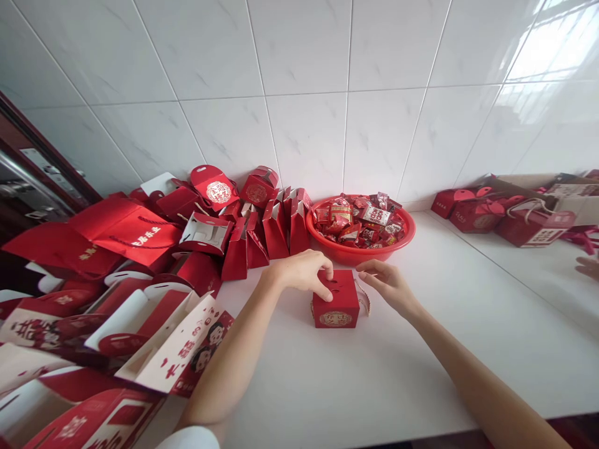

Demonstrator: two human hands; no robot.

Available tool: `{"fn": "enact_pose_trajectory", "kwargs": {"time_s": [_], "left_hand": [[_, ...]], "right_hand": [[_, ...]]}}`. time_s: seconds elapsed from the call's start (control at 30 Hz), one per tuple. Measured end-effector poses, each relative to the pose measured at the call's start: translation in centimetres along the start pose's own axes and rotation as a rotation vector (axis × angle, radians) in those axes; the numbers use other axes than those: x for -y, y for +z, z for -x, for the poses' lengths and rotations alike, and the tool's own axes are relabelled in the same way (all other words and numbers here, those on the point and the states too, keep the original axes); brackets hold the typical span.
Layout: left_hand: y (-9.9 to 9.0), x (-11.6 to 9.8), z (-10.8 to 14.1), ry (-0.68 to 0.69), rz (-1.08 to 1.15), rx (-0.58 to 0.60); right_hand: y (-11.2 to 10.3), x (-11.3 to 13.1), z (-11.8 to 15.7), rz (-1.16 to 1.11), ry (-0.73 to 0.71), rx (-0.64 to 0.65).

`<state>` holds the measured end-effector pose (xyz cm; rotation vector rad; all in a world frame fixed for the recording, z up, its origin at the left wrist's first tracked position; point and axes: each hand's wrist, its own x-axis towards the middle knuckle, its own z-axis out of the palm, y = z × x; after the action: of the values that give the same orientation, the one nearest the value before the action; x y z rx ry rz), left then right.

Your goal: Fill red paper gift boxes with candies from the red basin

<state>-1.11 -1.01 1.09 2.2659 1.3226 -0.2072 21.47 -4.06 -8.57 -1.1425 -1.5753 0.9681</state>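
Observation:
A small red gift box (344, 298) with a gold pattern on its front stands upright and closed on the white table. My left hand (311, 273) rests on top of this box, thumb and fingers bent over its upper face and gripping it. Just right of the box, my right hand (386, 280) is apart from it, with its fingers loosely spread and nothing in them. A twisted cord loop (365, 298) hangs at the box's right side, below the fingertips of my right hand. Part of another cord shows at the box's left edge.
Behind the box, a red basin (374, 252) holds many wrapped sweets. Red boxes and bags (135, 231) crowd the left side. More boxes (482, 215) stand at the back right, and a person's hand (587, 267) shows at the right edge.

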Motion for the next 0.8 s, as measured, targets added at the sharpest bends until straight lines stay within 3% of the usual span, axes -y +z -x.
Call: {"fn": "enact_pose_trajectory", "kwargs": {"time_s": [0.23,0.43,0.6,0.8], "left_hand": [[-0.1,0.4,-0.3,0.01,0.02,0.044],[-0.3,0.7,-0.4,0.014,0.006,0.066],[0.2,0.6,-0.9,0.018,0.037,0.04],[0.8,-0.1,-1.3,-0.005,0.074,-0.019]], "right_hand": [[0.3,-0.5,-0.2,0.071,0.147,0.156],[-1.0,0.2,0.0,-0.143,0.225,0.309],[-0.6,0.5,0.2,-0.33,0.116,0.301],[0.6,0.8,0.5,-0.124,0.047,0.224]]}}
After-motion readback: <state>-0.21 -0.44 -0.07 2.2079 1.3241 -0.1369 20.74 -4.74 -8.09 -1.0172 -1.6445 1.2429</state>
